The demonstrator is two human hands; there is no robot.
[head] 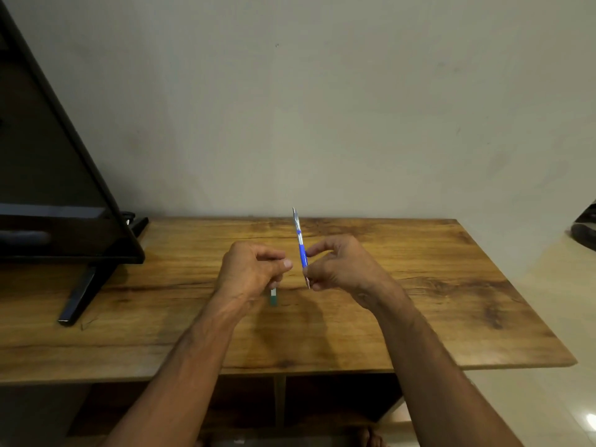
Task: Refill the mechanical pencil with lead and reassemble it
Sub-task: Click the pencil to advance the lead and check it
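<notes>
1. Nearest the camera, two bare forearms reach over the front edge of the wooden worktop (419, 317) and meet above its middle, so all the work happens in the air, clear of the surface.
2. Just left of the mechanical pencil (300, 250), the left hand (250, 272) is curled closed, its fingers (285, 263) pressed together around a small greenish item, probably the lead case (273, 296), whose lower end pokes out beneath the fist. Whether a lead is already pinched at the fingertips cannot be told.
3. The right hand (338, 269) has its fingers clamped on the pencil at the blue grip, holding it nearly upright with one end up toward the wall (322, 108) and the thin end down beside the palm.
4. My judgement is that the step in hand is feeding lead into the pencil. To do it well, keep the pencil steady and tilted slightly toward the left hand, so the open end faces the incoming lead.
5. Lead is brittle: guide it along the axis of the barrel and let it drop in, never force it sideways.
6. Working low over the worktop would let a dropped lead land where it can be found.
7. Farther left of the pencil, the dark screen (48, 172) on its stand is well apart and no obstacle.
</notes>
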